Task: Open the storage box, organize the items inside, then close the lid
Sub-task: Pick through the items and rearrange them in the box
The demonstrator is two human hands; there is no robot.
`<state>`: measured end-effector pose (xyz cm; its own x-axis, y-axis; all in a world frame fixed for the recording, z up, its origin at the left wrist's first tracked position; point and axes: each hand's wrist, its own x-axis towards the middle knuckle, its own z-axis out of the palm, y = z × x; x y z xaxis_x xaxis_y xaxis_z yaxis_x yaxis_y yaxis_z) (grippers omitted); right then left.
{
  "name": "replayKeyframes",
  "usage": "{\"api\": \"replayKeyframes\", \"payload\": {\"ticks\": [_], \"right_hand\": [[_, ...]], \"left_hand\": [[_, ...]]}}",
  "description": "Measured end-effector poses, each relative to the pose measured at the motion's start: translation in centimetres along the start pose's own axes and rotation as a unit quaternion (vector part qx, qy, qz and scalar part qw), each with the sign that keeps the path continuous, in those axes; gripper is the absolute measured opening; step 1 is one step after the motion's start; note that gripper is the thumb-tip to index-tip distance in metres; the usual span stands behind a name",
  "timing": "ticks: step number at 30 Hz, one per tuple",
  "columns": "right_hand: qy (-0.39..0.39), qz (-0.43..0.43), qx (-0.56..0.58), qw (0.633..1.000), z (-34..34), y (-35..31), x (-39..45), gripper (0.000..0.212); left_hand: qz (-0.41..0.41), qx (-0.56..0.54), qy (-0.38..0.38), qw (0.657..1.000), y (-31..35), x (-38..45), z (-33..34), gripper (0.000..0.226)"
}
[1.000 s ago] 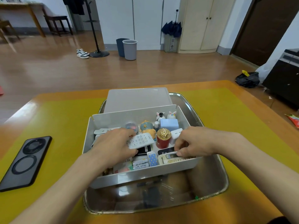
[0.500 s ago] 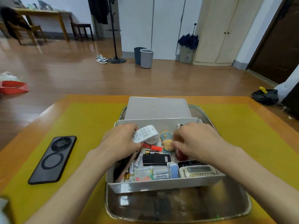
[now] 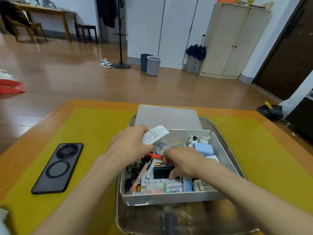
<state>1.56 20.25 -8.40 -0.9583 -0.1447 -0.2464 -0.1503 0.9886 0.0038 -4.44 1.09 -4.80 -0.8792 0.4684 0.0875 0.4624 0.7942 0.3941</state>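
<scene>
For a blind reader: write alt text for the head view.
A person's left hand holds a white remote above an open, cluttered storage box while the right hand grips a black block inside.

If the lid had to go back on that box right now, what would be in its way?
Both hands. The left hand holds a white remote over the open storage box, and the right hand reaches inside. The lid lies behind the box.
</scene>
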Motion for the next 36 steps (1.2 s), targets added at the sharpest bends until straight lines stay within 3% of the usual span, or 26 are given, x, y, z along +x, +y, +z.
{"api": "replayKeyframes", "payload": {"ticks": [4,9,14,18,21,25,30,33,36], "right_hand": [[0.049,-0.004,0.052,0.997,-1.6,0.7,-1.2,0.023],[0.164,0.098,0.232,0.954,-5.5,6.3,-6.7,0.020],[0.218,0.178,0.369,0.885,-5.2,10.8,-11.2,0.018],[0.202,0.214,0.318,0.901,-3.5,11.8,-12.0,0.017],[0.197,0.221,0.286,0.912,-3.1,12.3,-12.4,0.017],[0.205,0.220,0.279,0.912,-2.7,12.7,-12.6,0.020],[0.208,0.206,0.213,0.932,-2.1,12.0,-12.2,0.024],[0.203,0.207,0.171,0.942,-2.1,11.8,-12.2,0.022],[0.196,0.208,0.157,0.945,-2.3,11.8,-12.3,0.023]], "left_hand": [[0.018,-0.027,0.016,0.999,0.2,-0.4,-0.1,0.038],[0.109,-0.075,0.066,0.989,1.9,-0.9,0.7,0.036],[0.184,0.005,-0.021,0.983,7.7,-2.9,5.0,0.060],[0.230,0.023,-0.093,0.969,10.4,-2.9,7.1,0.035],[0.260,0.051,-0.091,0.960,11.1,-2.6,7.6,0.027],[0.249,0.013,-0.104,0.963,12.0,-2.3,9.0,0.007],[0.227,-0.074,-0.027,0.971,11.9,-1.8,10.6,0.036],[0.195,-0.076,0.001,0.978,11.0,-1.6,10.7,0.031],[0.175,-0.004,0.031,0.984,11.1,-1.7,10.5,0.015]]}}
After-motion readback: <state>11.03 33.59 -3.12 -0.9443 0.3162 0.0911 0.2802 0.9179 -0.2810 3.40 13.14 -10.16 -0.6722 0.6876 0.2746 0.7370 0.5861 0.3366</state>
